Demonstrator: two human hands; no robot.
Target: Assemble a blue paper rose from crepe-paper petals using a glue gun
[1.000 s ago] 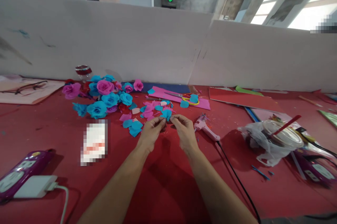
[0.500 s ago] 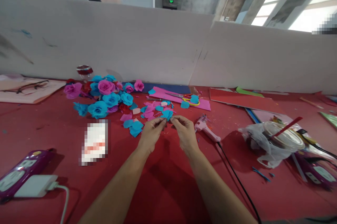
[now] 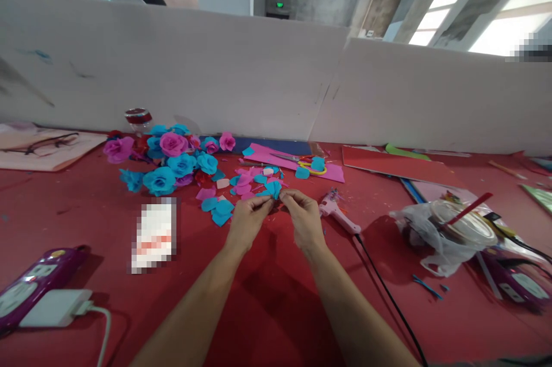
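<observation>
Between my fingertips is a small blue paper flower (image 3: 273, 188), its petals fanned upward. My left hand (image 3: 250, 220) pinches it from the left, thumb and forefinger closed. From the other side my right hand (image 3: 303, 217) pinches its lower right edge. My fingers cover the flower's base. Just beyond lie loose pink petals (image 3: 245, 178) and blue petals (image 3: 222, 213). A pink glue gun (image 3: 340, 214) rests right of my right hand. Finished paper roses (image 3: 175, 163) in blue, pink and red are bunched at the back left.
Yellow-handled scissors (image 3: 318, 168) lie on a pink paper strip (image 3: 276, 155). On the right, a plastic bag (image 3: 444, 263) wraps a round tub. A purple power strip (image 3: 56, 263) with a white charger (image 3: 56, 308) sits at left. A white partition (image 3: 215, 68) closes off the back.
Both hands stay nearly in place, still pinching the blue flower. Its petals have turned slightly between my fingers. The view has shifted very slightly.
</observation>
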